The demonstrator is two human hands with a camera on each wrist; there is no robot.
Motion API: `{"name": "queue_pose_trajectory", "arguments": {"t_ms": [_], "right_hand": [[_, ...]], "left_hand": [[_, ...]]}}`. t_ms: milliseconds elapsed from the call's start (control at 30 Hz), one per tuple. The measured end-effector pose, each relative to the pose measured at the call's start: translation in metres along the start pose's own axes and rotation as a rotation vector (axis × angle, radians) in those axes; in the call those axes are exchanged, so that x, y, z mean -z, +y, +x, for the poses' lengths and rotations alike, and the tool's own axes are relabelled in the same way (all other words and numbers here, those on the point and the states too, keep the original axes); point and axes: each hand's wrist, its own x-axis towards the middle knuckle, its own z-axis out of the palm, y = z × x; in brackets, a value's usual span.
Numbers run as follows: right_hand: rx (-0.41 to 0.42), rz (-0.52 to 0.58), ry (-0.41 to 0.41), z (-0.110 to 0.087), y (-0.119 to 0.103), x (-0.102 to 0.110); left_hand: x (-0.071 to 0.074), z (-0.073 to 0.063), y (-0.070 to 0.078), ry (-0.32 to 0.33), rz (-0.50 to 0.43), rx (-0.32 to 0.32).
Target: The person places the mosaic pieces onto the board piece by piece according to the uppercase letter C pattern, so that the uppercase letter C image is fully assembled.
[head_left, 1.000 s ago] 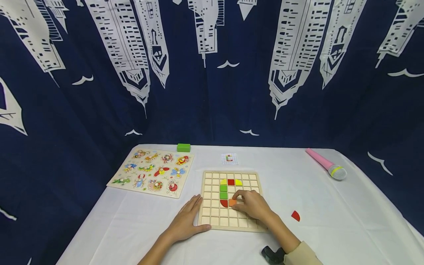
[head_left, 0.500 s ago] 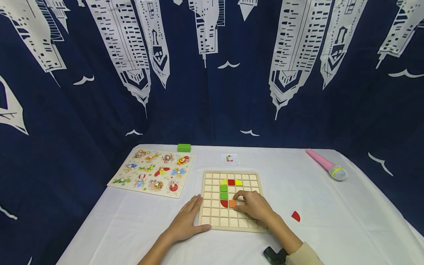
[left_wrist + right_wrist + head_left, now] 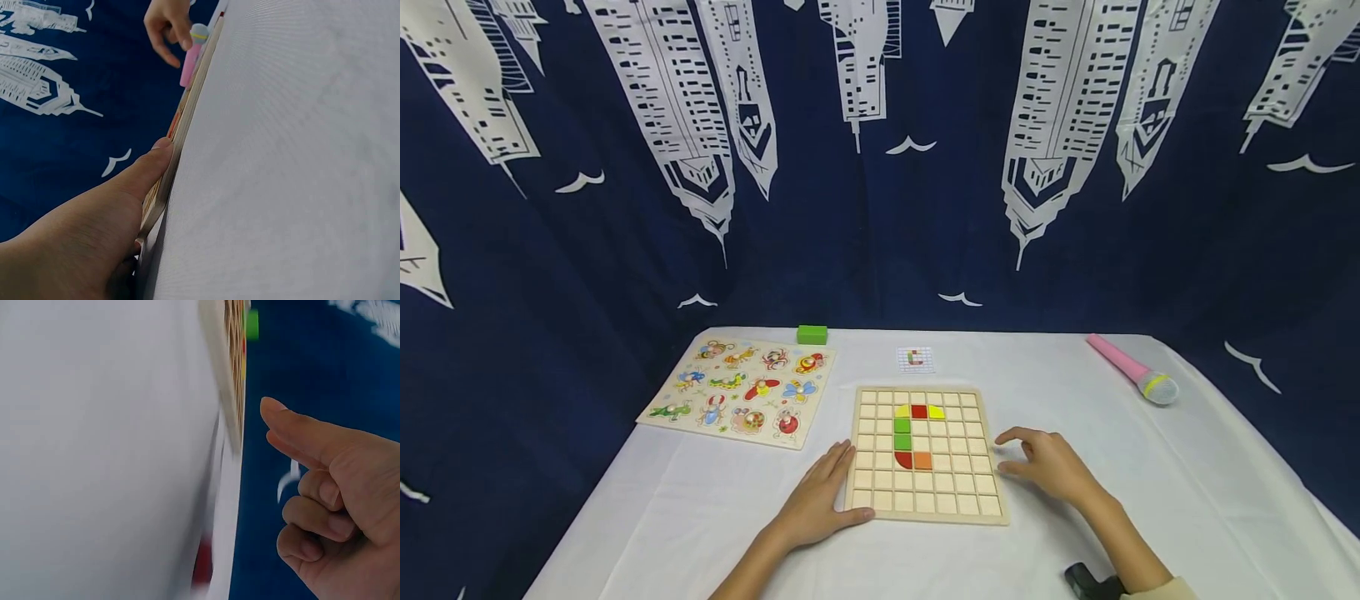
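Note:
A wooden grid board [image 3: 880, 502] lies on the table with coloured pieces in its cells: a red square [image 3: 919, 412] between two yellow pieces [image 3: 937, 412], two green squares [image 3: 902, 434], a red quarter-round piece [image 3: 903, 460] and an orange square [image 3: 922, 461]. My left hand [image 3: 820, 500] rests against the board's left edge, fingers straight, thumb at the near corner. Just off the right edge hovers my right hand [image 3: 1051, 467], thumb and forefinger apart, holding nothing; its other fingers are bent. A blurred red piece [image 3: 202, 562] shows in the right wrist view; in the head view my right hand hides it.
A small pattern card [image 3: 915, 360] lies behind the board. At the left is an insect peg puzzle [image 3: 745, 387], with a green block [image 3: 812, 335] behind it. A pink toy microphone [image 3: 1123, 358] lies at the back right. Beyond the table hangs a dark blue printed curtain [image 3: 880, 208].
My right hand has let go of the orange square, now lying in its cell, and moved right off the board, covering the loose red piece. My left hand stays in place.

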Motion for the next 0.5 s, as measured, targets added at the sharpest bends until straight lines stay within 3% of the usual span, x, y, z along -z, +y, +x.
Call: {"name": "queue_pose_trajectory", "arguments": {"t_ms": [267, 500], "right_hand": [[-0.090, -0.017, 0.037, -0.029, 0.048, 0.028], [-0.118, -0.004, 0.009, -0.046, 0.067, 0.038]], "left_hand": [[0.001, 0.000, 0.000, -0.003, -0.007, 0.004], [0.001, 0.000, 0.000, 0.001, -0.002, -0.003]]}}
